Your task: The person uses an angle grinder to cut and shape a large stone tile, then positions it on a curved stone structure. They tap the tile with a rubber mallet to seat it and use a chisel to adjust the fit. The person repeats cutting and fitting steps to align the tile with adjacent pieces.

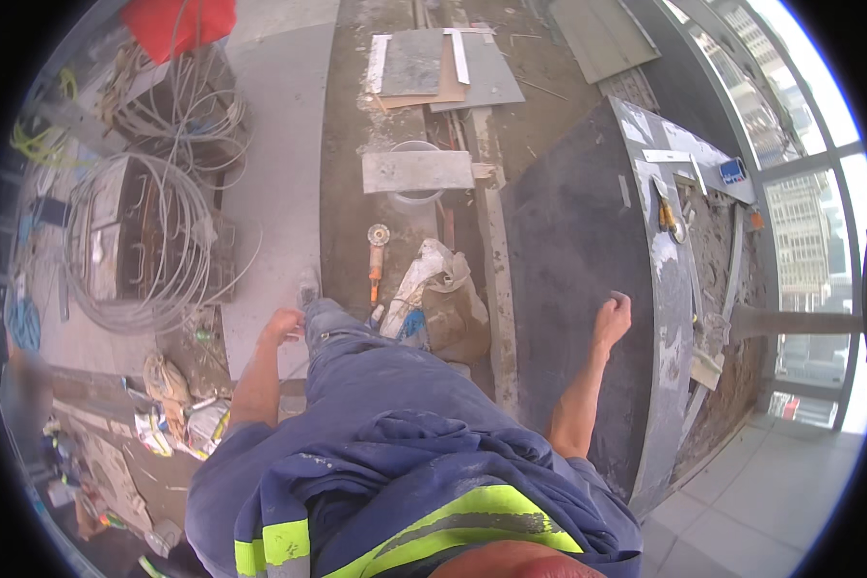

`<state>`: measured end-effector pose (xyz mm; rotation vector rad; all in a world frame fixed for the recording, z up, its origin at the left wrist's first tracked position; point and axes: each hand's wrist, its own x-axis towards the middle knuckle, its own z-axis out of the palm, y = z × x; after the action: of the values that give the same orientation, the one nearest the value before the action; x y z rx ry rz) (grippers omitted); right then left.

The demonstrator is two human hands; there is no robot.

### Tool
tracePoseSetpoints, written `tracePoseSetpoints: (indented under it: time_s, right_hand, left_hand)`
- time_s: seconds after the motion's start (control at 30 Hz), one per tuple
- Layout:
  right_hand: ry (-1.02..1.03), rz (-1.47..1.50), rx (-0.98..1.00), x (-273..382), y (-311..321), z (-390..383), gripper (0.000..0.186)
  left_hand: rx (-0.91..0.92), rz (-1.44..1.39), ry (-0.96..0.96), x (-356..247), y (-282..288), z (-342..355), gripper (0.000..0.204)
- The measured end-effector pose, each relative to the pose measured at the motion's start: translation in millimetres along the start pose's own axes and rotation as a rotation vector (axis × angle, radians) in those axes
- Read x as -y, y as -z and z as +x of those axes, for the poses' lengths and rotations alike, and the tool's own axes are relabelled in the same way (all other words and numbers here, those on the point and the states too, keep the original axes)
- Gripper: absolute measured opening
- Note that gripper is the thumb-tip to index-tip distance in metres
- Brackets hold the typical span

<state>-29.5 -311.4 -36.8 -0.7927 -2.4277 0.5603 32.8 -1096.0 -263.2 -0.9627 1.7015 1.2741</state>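
My left hand (281, 326) hangs by my left thigh, its fingers loosely curled with nothing seen in them. To the right, my right hand (615, 313) is held over a large dark panel (573, 222), the fingers curled in and nothing showing in the grip. Between my hands, on the dusty ground ahead of my legs, lies an angle grinder (376, 270) with an orange body and a round disc at its far end. Beside it a crumpled, dirty sack (453, 318) leans close to my trousers. Farther off, a grey board (419, 171) rests across a white bucket (414, 199).
Coiled grey cable (178, 279) hangs round metal boxes (116, 231) on the left, below a red cloth (178, 27). Stacked slabs (414, 63) lie ahead. Along the right stand yellow-handled tools (665, 214), a blue container (732, 171) and tall windows (809, 222).
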Motion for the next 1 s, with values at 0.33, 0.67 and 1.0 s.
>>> tracePoseSetpoints:
  time_s: [0.33, 0.67, 1.0]
  right_hand:
    - [-0.440, 0.244, 1.100, 228, -264, -328, 0.036]
    - [-0.503, 0.166, 0.982, 302, -503, -407, 0.032]
    - [-1.094, 0.390, 1.166, 329, -771, -372, 0.052]
  left_hand:
    - [-0.085, 0.468, -0.240, -240, 298, 215, 0.034]
    - [0.169, 0.552, -0.179, -355, 306, 298, 0.042]
    - [0.150, 0.614, 0.065, -448, 287, 548, 0.043]
